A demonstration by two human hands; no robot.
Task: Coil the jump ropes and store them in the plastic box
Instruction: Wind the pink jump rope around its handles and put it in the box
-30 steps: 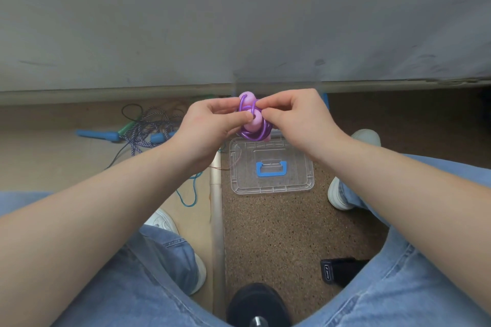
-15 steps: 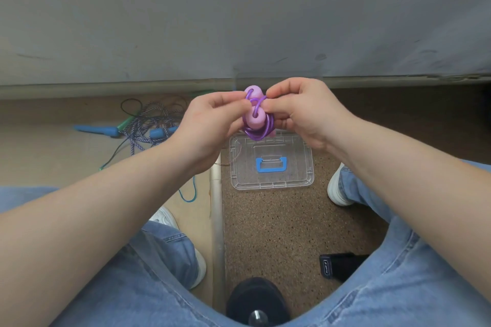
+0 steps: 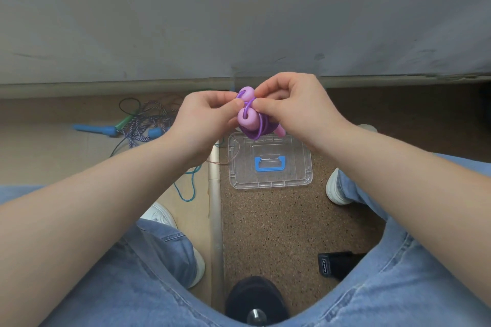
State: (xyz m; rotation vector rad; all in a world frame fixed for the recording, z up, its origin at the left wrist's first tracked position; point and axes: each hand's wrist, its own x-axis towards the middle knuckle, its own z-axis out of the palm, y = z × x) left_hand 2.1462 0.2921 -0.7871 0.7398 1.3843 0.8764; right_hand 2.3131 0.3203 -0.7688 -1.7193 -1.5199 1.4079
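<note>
In the middle of the frame the person holds a purple jump rope (image 3: 256, 129) up between both hands. The rope is wound into a tight bundle around its two pink handles (image 3: 246, 116) — their round ends face the camera, one above the other. The left hand (image 3: 206, 114) pinches the bundle from the left with thumb and curled fingers. The right hand (image 3: 295, 107) pinches a purple loop between the handles, its other fingers curled over the coil. Just below the hands a clear lid (image 3: 271, 184) with a blue handle (image 3: 269, 163) lies flat on the brown speckled mat (image 3: 265, 233) — whether it sits on the plastic box or lies alone cannot be told. At the left of the frame, well apart from the lid, a tangle of other ropes (image 3: 144, 121) lies on the tan floor with blue grips (image 3: 93, 129). A teal cord (image 3: 186, 190) loops toward a white shoe (image 3: 159, 215).
</note>
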